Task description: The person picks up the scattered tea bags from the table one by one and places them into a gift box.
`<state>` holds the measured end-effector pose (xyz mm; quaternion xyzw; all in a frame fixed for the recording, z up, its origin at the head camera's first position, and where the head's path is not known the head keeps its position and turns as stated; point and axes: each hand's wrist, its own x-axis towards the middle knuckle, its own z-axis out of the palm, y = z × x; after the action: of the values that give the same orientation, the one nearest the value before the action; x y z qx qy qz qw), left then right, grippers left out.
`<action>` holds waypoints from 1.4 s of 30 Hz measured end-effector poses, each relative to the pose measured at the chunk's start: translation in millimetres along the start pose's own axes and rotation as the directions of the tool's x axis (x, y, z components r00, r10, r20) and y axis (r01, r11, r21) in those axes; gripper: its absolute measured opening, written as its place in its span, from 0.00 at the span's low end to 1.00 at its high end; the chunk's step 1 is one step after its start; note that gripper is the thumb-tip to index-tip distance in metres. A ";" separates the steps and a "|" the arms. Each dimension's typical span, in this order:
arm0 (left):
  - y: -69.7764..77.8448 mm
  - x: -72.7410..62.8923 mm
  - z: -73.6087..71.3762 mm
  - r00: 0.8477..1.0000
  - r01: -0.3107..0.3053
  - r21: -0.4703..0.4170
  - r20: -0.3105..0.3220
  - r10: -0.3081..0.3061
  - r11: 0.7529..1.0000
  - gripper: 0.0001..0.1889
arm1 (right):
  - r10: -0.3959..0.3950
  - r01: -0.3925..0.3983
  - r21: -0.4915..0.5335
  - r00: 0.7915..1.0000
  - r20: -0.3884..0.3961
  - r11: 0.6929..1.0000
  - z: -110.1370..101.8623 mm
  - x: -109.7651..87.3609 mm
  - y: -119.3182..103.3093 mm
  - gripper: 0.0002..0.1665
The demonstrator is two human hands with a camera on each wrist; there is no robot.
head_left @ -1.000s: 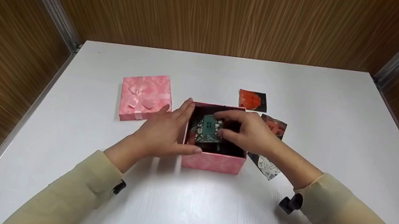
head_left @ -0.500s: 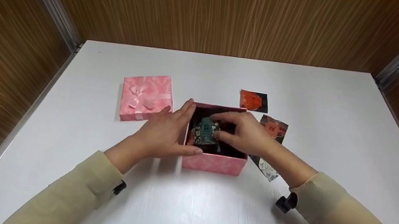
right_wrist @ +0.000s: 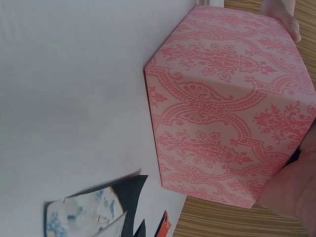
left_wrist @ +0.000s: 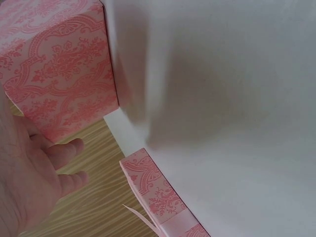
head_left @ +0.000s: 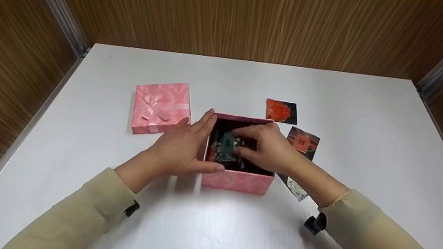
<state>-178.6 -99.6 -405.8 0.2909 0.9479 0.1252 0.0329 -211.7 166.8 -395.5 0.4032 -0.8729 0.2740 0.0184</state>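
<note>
Green card deeper, in right grip

Left wrist | pink patterned box | left hand at its rim | lid (ribbon-banded) apart | white tabletop

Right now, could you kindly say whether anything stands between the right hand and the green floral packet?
Nothing visible does: the right hand reaches through the open top of the pink box, its fingertips at the edge of the green floral packet; the lid lies off to the left.
</note>
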 end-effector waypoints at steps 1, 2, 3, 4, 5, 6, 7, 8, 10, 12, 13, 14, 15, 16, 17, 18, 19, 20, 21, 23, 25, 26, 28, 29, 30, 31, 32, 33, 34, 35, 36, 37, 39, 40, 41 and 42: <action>0.0 0.0 -0.1 1.000 0.002 -0.001 0.000 -0.001 1.000 0.68 | -0.008 0.008 -0.017 1.000 -0.002 1.000 0.3 0.4 -0.1 0.21; 0.0 0.0 -0.3 1.000 0.003 -0.002 0.001 -0.003 1.000 0.68 | -0.011 0.011 -0.034 1.000 0.000 0.999 0.5 0.6 -0.3 0.21; 0.1 0.1 -0.5 1.000 0.004 -0.002 0.000 -0.004 1.000 0.68 | -0.013 0.013 -0.051 1.000 0.001 0.999 0.7 0.9 -0.5 0.21; 0.2 0.2 -0.6 1.000 0.005 -0.001 0.000 -0.005 1.000 0.68 | -0.012 0.012 -0.065 1.000 0.005 0.998 0.9 0.9 -0.8 0.21; 0.2 0.3 -0.7 1.000 0.004 0.000 0.000 -0.004 1.000 0.67 | -0.005 0.006 -0.077 1.000 0.010 0.997 1.0 0.8 -1.3 0.21; 0.3 0.4 -0.8 1.000 0.003 0.000 0.000 -0.003 1.000 0.67 | 0.005 -0.004 -0.087 1.000 0.017 0.996 1.1 0.7 -1.7 0.21; 0.2 0.4 -0.9 1.000 0.001 0.001 -0.001 -0.001 1.000 0.67 | 0.017 -0.014 -0.095 1.000 0.024 0.995 1.1 0.6 -2.2 0.21; 0.2 0.4 -0.9 1.000 -0.002 0.003 -0.002 0.002 1.000 0.67 | 0.027 -0.024 -0.104 0.999 0.030 0.994 1.4 0.4 -2.6 0.22; 0.3 0.2 -0.8 1.000 -0.003 0.006 0.000 0.003 1.000 0.67 | 0.047 -0.042 -0.117 0.998 0.041 0.992 1.6 0.2 -3.7 0.22; 0.3 -0.1 -0.8 1.000 -0.006 0.008 -0.001 0.006 1.000 0.67 | 0.057 -0.050 -0.131 0.997 0.048 0.990 1.9 0.4 -4.8 0.22; 0.3 -0.3 -0.7 1.000 -0.006 0.010 -0.002 0.006 1.000 0.67 | 0.059 -0.051 -0.141 0.997 0.052 0.989 2.1 0.6 -5.2 0.22; 0.3 -0.4 -0.6 1.000 -0.007 0.011 -0.002 0.007 1.000 0.67 | 0.060 -0.051 -0.151 0.997 0.054 0.987 2.5 0.8 -5.6 0.21; 0.3 -0.5 -0.6 1.000 -0.006 0.010 -0.001 0.006 1.000 0.67 | 0.063 -0.053 -0.160 0.996 0.058 0.986 2.6 1.1 -6.0 0.21; 0.3 -0.5 -0.5 1.000 -0.006 0.011 -0.001 0.006 1.000 0.67 | 0.065 -0.054 -0.170 0.996 0.061 0.984 2.7 1.3 -6.4 0.21; 0.3 -0.5 -0.6 1.000 -0.006 0.011 -0.001 0.006 1.000 0.67 | 0.066 -0.053 -0.181 0.996 0.064 0.982 2.9 1.6 -6.8 0.21; 0.4 -0.4 -0.6 1.000 -0.005 0.012 0.000 0.005 1.000 0.67 | 0.069 -0.055 -0.191 0.995 0.067 0.980 3.0 1.8 -7.2 0.21; 0.5 -0.3 -0.7 1.000 -0.005 0.013 0.001 0.004 1.000 0.67 | 0.072 -0.057 -0.201 0.995 0.070 0.978 3.1 2.1 -7.5 0.21; 0.6 -0.2 -0.8 1.000 -0.004 0.013 0.002 0.004 1.000 0.67 | 0.076 -0.059 -0.209 0.994 0.074 0.976 3.3 2.2 -7.7 0.21; 0.7 -0.1 -0.8 1.000 -0.002 0.014 0.004 0.002 1.000 0.67 | 0.081 -0.062 -0.215 0.994 0.078 0.975 3.4 2.4 -7.9 0.21; 0.9 -0.1 -0.9 1.000 0.000 0.014 0.004 0.000 1.000 0.67 | 0.088 -0.067 -0.226 0.993 0.083 0.972 4.0 2.7 -7.9 0.21; 0.9 -0.2 -0.9 1.000 0.001 0.011 0.005 -0.001 1.000 0.68 | 0.091 -0.068 -0.235 0.992 0.085 0.969 4.6 2.8 -7.6 0.21; 0.6 -0.2 -0.8 1.000 0.001 0.010 0.004 -0.001 1.000 0.67 | 0.090 -0.067 -0.241 0.992 0.085 0.968 5.1 2.9 -7.5 0.21; 0.2 -0.3 -0.6 1.000 -0.001 0.010 0.003 0.001 1.000 0.67 | 0.088 -0.064 -0.251 0.993 0.084 0.966 5.8 2.9 -7.4 0.21; 0.2 -0.3 -0.5 1.000 -0.003 0.010 0.003 0.003 1.000 0.67 | 0.086 -0.062 -0.255 0.993 0.083 0.965 6.2 2.9 -7.3 0.21; -0.1 -0.1 -0.4 1.000 -0.004 0.010 0.001 0.004 1.000 0.67 | 0.086 -0.061 -0.261 0.993 0.085 0.963 6.3 2.9 -7.4 0.21; -0.3 0.0 -0.2 1.000 -0.006 0.010 0.000 0.006 1.000 0.66 | 0.086 -0.061 -0.265 0.992 0.087 0.962 6.5 3.0 -7.5 0.21; -0.5 0.1 -0.1 1.000 -0.007 0.011 0.000 0.007 1.000 0.66 | 0.088 -0.061 -0.271 0.992 0.091 0.961 6.7 2.9 -7.5 0.21; -0.4 0.2 0.0 1.000 -0.008 0.011 0.000 0.008 1.000 0.66 | 0.090 -0.060 -0.278 0.991 0.096 0.959 6.8 3.0 -7.7 0.22; -0.5 0.3 0.1 1.000 -0.009 0.011 0.000 0.009 1.000 0.66 | 0.091 -0.059 -0.287 0.991 0.102 0.956 7.0 3.1 -7.9 0.22; -0.7 0.4 0.3 1.000 -0.009 0.010 -0.001 0.009 1.000 0.66 | 0.094 -0.058 -0.297 0.990 0.109 0.953 7.2 3.2 -8.1 0.22; -0.8 0.5 0.5 1.000 -0.009 0.008 0.000 0.009 1.000 0.66 | 0.098 -0.057 -0.310 0.988 0.119 0.949 7.3 3.3 -8.2 0.22; -1.0 0.6 0.6 1.000 -0.010 0.008 0.000 0.010 1.000 0.66 | 0.103 -0.056 -0.324 0.986 0.129 0.944 7.4 3.4 -8.4 0.23; -1.4 0.8 0.8 1.000 -0.008 0.005 0.000 0.008 1.000 0.66 | 0.107 -0.049 -0.355 0.983 0.147 0.933 7.4 3.8 -8.7 0.24; -1.6 0.8 0.9 1.000 -0.007 0.004 0.001 0.007 1.000 0.66 | 0.109 -0.044 -0.367 0.982 0.157 0.929 7.4 4.0 -8.7 0.24; -1.9 0.9 1.1 1.000 -0.006 0.002 0.002 0.006 1.000 0.66 | 0.111 -0.041 -0.377 0.980 0.165 0.925 7.4 4.2 -8.8 0.25; -2.1 1.0 1.1 1.000 -0.005 0.002 0.002 0.005 1.000 0.66 | 0.109 -0.035 -0.387 0.980 0.169 0.921 7.5 4.3 -8.8 0.25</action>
<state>-180.4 -100.5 -407.4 0.2933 0.9474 0.1239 0.0332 -206.9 155.5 -396.7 0.3834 -0.9216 0.0599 0.0042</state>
